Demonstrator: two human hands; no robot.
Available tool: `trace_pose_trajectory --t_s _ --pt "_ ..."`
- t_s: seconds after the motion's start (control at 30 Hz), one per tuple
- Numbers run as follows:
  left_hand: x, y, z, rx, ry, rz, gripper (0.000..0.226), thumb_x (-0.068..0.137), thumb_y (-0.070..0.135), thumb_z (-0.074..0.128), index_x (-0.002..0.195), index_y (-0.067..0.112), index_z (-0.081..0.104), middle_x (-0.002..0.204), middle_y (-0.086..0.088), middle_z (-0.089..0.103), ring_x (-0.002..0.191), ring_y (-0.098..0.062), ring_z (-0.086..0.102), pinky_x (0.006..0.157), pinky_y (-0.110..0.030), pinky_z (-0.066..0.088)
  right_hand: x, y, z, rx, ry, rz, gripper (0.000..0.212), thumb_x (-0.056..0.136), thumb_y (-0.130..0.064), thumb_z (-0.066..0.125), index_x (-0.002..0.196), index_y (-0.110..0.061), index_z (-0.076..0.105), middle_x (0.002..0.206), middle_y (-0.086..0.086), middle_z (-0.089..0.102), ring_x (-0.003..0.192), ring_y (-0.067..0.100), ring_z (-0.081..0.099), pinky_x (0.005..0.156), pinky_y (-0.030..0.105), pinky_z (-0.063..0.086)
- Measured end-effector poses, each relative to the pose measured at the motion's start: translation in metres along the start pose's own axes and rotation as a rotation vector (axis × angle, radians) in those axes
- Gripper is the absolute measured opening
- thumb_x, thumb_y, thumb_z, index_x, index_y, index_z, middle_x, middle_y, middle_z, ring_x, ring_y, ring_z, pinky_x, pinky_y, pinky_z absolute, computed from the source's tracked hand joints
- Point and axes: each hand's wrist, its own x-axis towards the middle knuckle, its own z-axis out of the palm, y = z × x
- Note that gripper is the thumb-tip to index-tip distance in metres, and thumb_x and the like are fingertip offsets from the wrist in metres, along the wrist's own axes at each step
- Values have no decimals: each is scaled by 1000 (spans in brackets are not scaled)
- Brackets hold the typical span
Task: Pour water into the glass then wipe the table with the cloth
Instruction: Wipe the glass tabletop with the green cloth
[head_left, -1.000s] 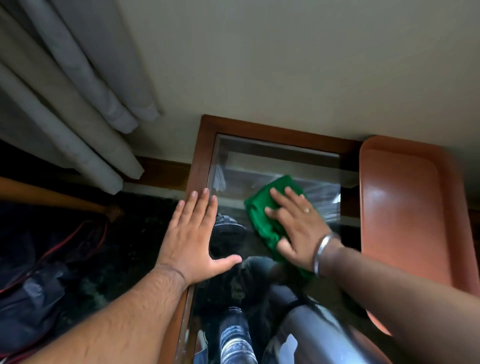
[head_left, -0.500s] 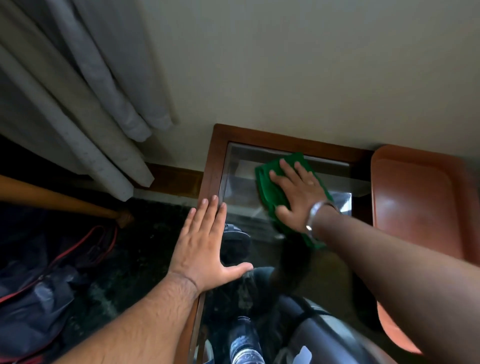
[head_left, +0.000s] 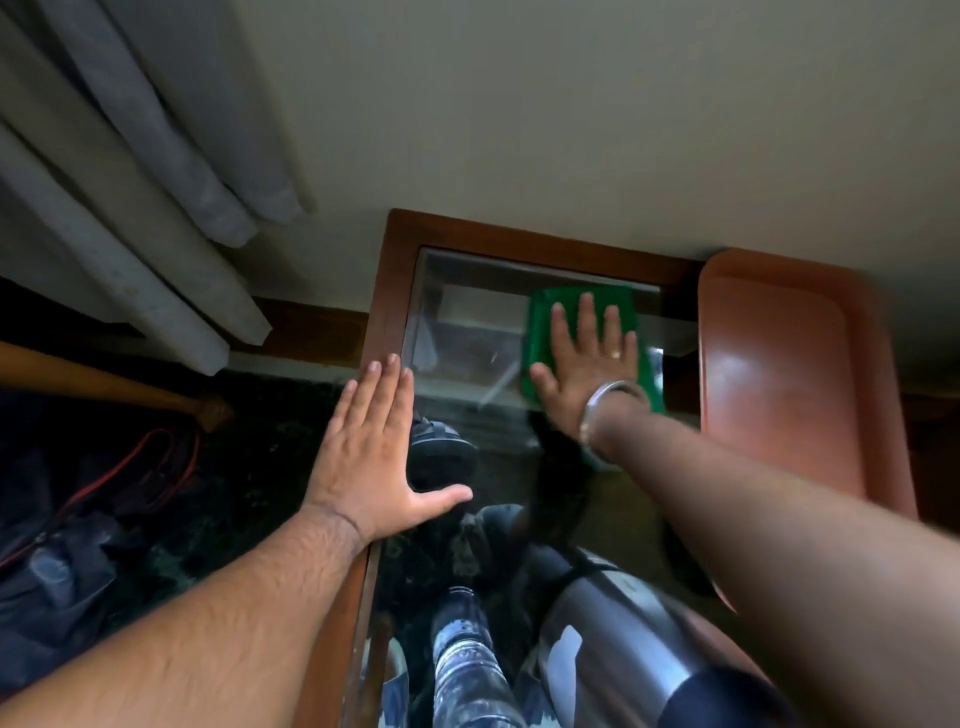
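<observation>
A right hand (head_left: 584, 366), fingers spread, presses the green cloth (head_left: 540, 332) flat at the glass table's (head_left: 467, 322) far edge by the orange tray (head_left: 779, 374), unwiped glass lying toward the flat-palmed left hand (head_left: 371, 447).

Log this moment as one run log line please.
phase: wiping | right hand flat on green cloth, far glass table | left hand braced on frame
</observation>
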Motion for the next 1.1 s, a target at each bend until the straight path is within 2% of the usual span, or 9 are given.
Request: trace_pose_trajectory --t_s 0.17,0.27,0.4,0.5,0.6,0.7,0.83,1.0,1.1 --pt "0 0 -1 -25 4 7 139 62 99 37 157 0 10 166 -19 7 154 -31 2 124 -43 0 -80 10 24 -55 -115 -593 81 81 -65 35 152 -36 10 161 -2 -5 149 33 7 117 52 6" --pt "0 -2 1 -2 7 11 140 62 100 36 157 1 7 166 -18 4 154 -30 -1 124 -43 0 -37 42 4 -114 -13 -497 77 80 -64 42 150 -35 26 162 3 20 142 39 27 114 53 28" --pt "1 -2 2 3 23 18 140 62 101 32 157 1 7 166 -17 3 154 -29 -3 124 -45 0 9 19 -7 -50 56 -103 89 78 -73 29 152 -35 1 164 4 -4 148 37 2 117 54 13" --pt "1 -2 1 1 23 25 140 62 100 35 156 -1 11 166 -19 5 154 -30 -2 124 -46 1 -37 2 17 -120 74 -383 102 70 -80 33 153 -29 4 164 11 3 148 40 4 117 60 11" --pt "1 -1 1 17 14 21 139 63 99 35 156 -1 10 166 -20 5 154 -32 0 124 -50 5 -76 28 32 -155 37 -681 84 80 -69 39 152 -31 17 161 8 21 146 37 21 115 55 17" --pt "1 -1 1 36 11 20 139 64 101 28 157 1 4 166 -19 0 154 -32 -3 124 -50 6 -35 38 16 -145 115 -474 74 85 -63 33 151 -33 20 161 6 22 146 36 22 115 58 25" --pt "1 -1 2 37 12 13 138 65 102 23 156 1 3 166 -19 1 154 -32 -1 123 -50 6 32 -9 -13 -11 135 -59 84 80 -74 16 153 -34 0 164 5 -6 149 36 -6 119 53 3" --pt "1 -2 3 4 8 21 138 65 101 26 156 -1 8 166 -21 5 154 -34 3 122 -52 11 -36 3 13 -207 28 -862 72 88 -68 22 151 -34 18 162 8 17 148 38 13 117 58 11" --pt "1 -2 5 19 14 32 138 66 101 27 156 -1 6 166 -21 2 154 -34 1 123 -52 10 -17 50 2 -285 55 -774 67 89 -59 31 151 -34 22 161 7 20 147 38 19 114 58 17"
